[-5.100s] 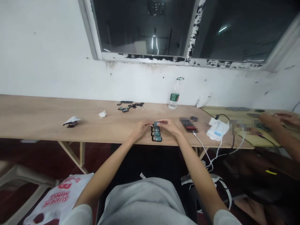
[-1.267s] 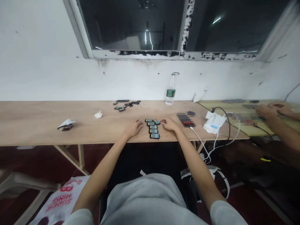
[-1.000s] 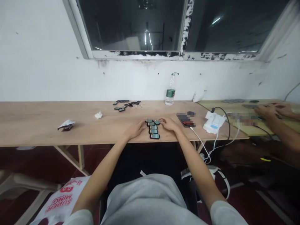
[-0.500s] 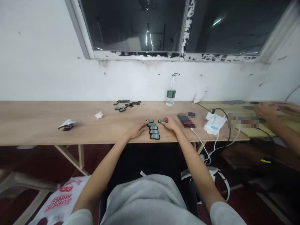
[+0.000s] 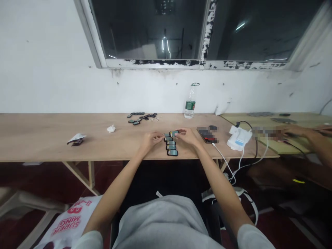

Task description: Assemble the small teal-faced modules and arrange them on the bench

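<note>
Long wooden worktop: pale brown, faint grain. Row of small flat modules at its near edge: black rims, blue-grey faces. Single lifted module in the right hand: same black and blue-grey. Clear plastic bottle at the far edge: green label. Crumpled tissue: white. Charger block: white, blue label. Plastic bag: white, red lettering. Shirt: plain grey.

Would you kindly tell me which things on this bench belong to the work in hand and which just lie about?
In hand: small dark blue-faced screen module, held by the right hand, left hand beside it; row of like modules.
Lying about: clear plastic water bottle; crumpled white tissue; white charger.
</note>
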`<state>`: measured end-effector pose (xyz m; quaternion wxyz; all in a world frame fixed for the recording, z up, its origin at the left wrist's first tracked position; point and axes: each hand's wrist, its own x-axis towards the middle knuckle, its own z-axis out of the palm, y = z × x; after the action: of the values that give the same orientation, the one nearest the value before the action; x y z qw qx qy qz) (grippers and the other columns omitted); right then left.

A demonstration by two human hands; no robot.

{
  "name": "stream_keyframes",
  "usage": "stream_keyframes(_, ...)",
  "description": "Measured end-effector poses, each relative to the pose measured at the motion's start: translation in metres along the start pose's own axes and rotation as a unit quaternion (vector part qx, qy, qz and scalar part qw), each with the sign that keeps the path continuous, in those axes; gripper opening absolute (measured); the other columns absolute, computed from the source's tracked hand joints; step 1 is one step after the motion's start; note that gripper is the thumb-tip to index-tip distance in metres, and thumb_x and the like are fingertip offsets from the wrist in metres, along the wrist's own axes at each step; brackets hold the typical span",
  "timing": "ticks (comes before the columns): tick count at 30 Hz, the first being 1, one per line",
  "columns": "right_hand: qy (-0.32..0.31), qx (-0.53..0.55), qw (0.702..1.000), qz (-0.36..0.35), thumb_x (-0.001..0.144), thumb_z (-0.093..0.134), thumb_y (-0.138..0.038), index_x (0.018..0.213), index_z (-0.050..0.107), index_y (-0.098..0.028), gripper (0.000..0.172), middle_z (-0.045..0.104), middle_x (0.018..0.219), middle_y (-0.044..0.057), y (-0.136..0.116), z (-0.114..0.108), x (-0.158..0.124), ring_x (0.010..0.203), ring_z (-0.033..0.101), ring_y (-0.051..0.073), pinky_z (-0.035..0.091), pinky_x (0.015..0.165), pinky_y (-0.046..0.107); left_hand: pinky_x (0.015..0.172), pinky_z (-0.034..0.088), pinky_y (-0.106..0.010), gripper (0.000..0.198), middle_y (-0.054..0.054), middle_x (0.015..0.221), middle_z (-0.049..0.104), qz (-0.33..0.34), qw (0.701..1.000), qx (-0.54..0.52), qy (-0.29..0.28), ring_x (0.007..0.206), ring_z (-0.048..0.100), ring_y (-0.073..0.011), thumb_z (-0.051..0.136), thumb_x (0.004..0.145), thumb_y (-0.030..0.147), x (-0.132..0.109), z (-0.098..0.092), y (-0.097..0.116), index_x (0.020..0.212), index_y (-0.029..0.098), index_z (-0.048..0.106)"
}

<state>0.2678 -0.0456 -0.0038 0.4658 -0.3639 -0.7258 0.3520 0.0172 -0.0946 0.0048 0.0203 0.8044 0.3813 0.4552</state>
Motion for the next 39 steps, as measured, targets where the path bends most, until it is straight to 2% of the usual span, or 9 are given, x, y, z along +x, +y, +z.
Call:
stream_keyframes(3, -0.046, 0.045, 0.998, -0.002, 0.077, 0.076, -0.035, 0.104, 0.075, -0.014, 0.034, 0.077, 0.091, 0.009, -0.015, 0.002, -0.008, 0.069, 0.070, 0.018, 0.057, 0.068, 0.030, 0.074, 0.059, -0.028, 0.028, -0.008, 0.108, 0.075, 0.054, 0.998, -0.013, -0.004, 0.090, 0.072, -0.0192, 0.069, 0.091, 0.035, 0.001, 0.001, 0.010, 0.113, 0.019, 0.074)
stream_keyframes(7, -0.086, 0.067, 0.994, 0.019, 0.076, 0.080, -0.036, 0.106, 0.075, -0.016, 0.037, 0.077, 0.090, 0.007, -0.029, -0.004, -0.018, 0.071, 0.071, 0.018, 0.059, 0.071, 0.031, 0.093, 0.058, -0.032, 0.028, -0.009, 0.120, 0.073, 0.114, 0.993, -0.011, -0.041, 0.107, 0.071, -0.0216, 0.068, 0.091, 0.028, 0.001, 0.001, 0.015, 0.118, 0.021, 0.073)
stream_keyframes(11, -0.102, 0.070, 0.992, 0.025, 0.075, 0.082, -0.036, 0.108, 0.075, -0.016, 0.039, 0.078, 0.091, 0.008, -0.039, -0.007, -0.022, 0.073, 0.072, 0.019, 0.060, 0.073, 0.032, 0.095, 0.058, -0.033, 0.022, -0.009, 0.117, 0.074, 0.144, 0.988, -0.011, -0.061, 0.104, 0.072, -0.0207, 0.064, 0.095, 0.029, 0.001, 0.002, 0.018, 0.113, 0.021, 0.075)
stream_keyframes(21, -0.115, 0.080, 0.990, 0.019, 0.080, 0.080, -0.036, 0.112, 0.075, -0.017, 0.038, 0.079, 0.095, 0.008, -0.042, 0.001, -0.023, 0.078, 0.075, 0.021, 0.061, 0.077, 0.031, 0.090, 0.060, -0.031, 0.019, -0.009, 0.110, 0.077, 0.185, 0.982, 0.019, -0.018, 0.098, 0.075, -0.0199, 0.065, 0.094, 0.028, -0.001, -0.001, 0.016, 0.108, 0.019, 0.075)
stream_keyframes(24, -0.110, 0.082, 0.990, 0.018, 0.079, 0.081, -0.037, 0.110, 0.075, -0.017, 0.038, 0.079, 0.096, 0.008, -0.041, 0.003, -0.022, 0.077, 0.075, 0.020, 0.061, 0.075, 0.030, 0.089, 0.061, -0.031, 0.019, -0.009, 0.110, 0.077, 0.179, 0.983, 0.034, -0.011, 0.096, 0.076, -0.0204, 0.066, 0.093, 0.028, -0.001, 0.001, 0.012, 0.107, 0.020, 0.076)
stream_keyframes(28, -0.105, 0.091, 0.989, 0.046, 0.076, 0.084, -0.036, 0.107, 0.075, -0.017, 0.038, 0.079, 0.094, 0.008, -0.037, 0.005, -0.021, 0.076, 0.075, 0.021, 0.061, 0.075, 0.032, 0.092, 0.060, -0.031, 0.021, -0.007, 0.110, 0.078, 0.131, 0.989, 0.013, -0.063, 0.102, 0.075, -0.0218, 0.061, 0.096, 0.030, -0.001, -0.001, 0.013, 0.106, 0.021, 0.077)
stream_keyframes(32, -0.090, 0.119, 0.988, 0.044, 0.073, 0.085, -0.038, 0.102, 0.076, -0.016, 0.038, 0.078, 0.095, 0.009, -0.033, 0.008, -0.018, 0.074, 0.073, 0.020, 0.062, 0.074, 0.033, 0.097, 0.058, -0.034, 0.025, -0.006, 0.119, 0.075, 0.083, 0.992, 0.018, -0.097, 0.106, 0.073, -0.0237, 0.061, 0.096, 0.036, -0.001, -0.005, 0.015, 0.108, 0.023, 0.078)
stream_keyframes(35, -0.086, 0.132, 0.987, 0.039, 0.072, 0.086, -0.041, 0.102, 0.075, -0.015, 0.041, 0.078, 0.094, 0.008, -0.032, 0.012, -0.018, 0.074, 0.073, 0.019, 0.062, 0.075, 0.034, 0.097, 0.058, -0.036, 0.026, -0.007, 0.122, 0.074, 0.072, 0.993, 0.030, -0.094, 0.106, 0.073, -0.0252, 0.066, 0.094, 0.041, -0.001, -0.004, 0.013, 0.110, 0.024, 0.078)
stream_keyframes(39, -0.078, 0.132, 0.987, 0.043, 0.073, 0.084, -0.042, 0.102, 0.073, -0.015, 0.041, 0.076, 0.093, 0.008, -0.031, 0.018, -0.017, 0.074, 0.073, 0.019, 0.062, 0.074, 0.033, 0.097, 0.057, -0.036, 0.026, -0.008, 0.121, 0.074, 0.082, 0.994, 0.026, -0.060, 0.106, 0.073, -0.0243, 0.061, 0.098, 0.040, -0.002, 0.000, 0.007, 0.108, 0.023, 0.078)
